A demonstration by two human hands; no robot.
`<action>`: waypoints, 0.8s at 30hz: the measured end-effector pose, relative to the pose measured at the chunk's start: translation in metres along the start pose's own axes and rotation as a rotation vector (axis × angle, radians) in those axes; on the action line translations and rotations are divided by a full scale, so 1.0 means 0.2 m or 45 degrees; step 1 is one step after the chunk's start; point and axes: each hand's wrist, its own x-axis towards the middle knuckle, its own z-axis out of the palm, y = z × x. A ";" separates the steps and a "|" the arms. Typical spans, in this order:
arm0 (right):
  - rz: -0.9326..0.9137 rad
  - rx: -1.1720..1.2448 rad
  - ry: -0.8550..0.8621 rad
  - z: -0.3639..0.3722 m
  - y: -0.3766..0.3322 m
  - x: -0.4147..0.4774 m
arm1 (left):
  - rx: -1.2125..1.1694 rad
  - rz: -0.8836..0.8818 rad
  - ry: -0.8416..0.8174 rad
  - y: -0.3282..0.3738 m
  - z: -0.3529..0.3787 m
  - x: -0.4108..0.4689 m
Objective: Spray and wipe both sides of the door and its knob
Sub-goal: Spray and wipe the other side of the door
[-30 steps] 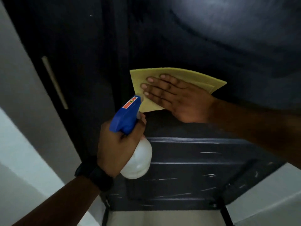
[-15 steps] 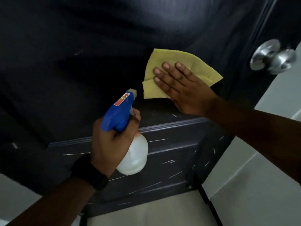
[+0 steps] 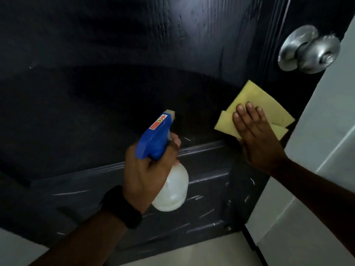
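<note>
wiping the dark door (image 3: 134,54) low down, just above the ridge (image 3: 201,149) over the scratched lower panel (image 3: 207,200). pressing the folded yellow cloth (image 3: 267,104) flat against the door with the right hand (image 3: 257,144): fingers straight and close together, curled round nothing, simply pinning the cloth to the wood. placed near the latch edge, below the knob (image 3: 309,48) and well apart from it. gripping the bottle (image 3: 172,191) in the left hand (image 3: 144,175): fingers wrapped round the neck beneath the blue head, with one apparently by the trigger, though hard to tell whether squeezing. nozzle aimed at the door left of the cloth; bottle seemingly clear of the surface. to do this step well, bear down with the whole palm rather than the fingertips alone, to stop the cloth sliding out or bunching. work in overlapping strokes, right out to the edge, then drag a folded corner along the ridge, a likely trap for dust. refold to a fresh face once soiled. spray sparingly, ahead of the cloth and never onto the hand. probably no further than partway through this side: lower panel, knob and far side seemingly not yet done. for the knob, better to wrap the cloth round than to press flat. beware of drips on the pale floor (image 3: 192,252).
</note>
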 end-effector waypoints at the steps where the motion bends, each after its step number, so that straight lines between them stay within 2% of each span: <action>1: 0.023 0.037 0.065 0.00 -0.02 0.03 | 0.020 -0.009 0.007 0.00 -0.01 0.00; 7: 0.163 0.100 0.360 0.12 -0.11 0.17 | 0.039 0.036 -0.004 -0.09 -0.11 0.05; 13: 0.180 0.116 0.662 0.26 -0.12 0.17 | -0.026 0.153 0.029 -0.24 -0.22 0.07; 17: 0.270 0.265 0.915 0.30 -0.15 0.15 | -0.050 0.236 0.043 -0.34 -0.27 0.04; 24: 0.477 0.579 1.195 0.31 -0.20 0.20 | -0.127 0.234 -0.028 -0.43 -0.15 -0.01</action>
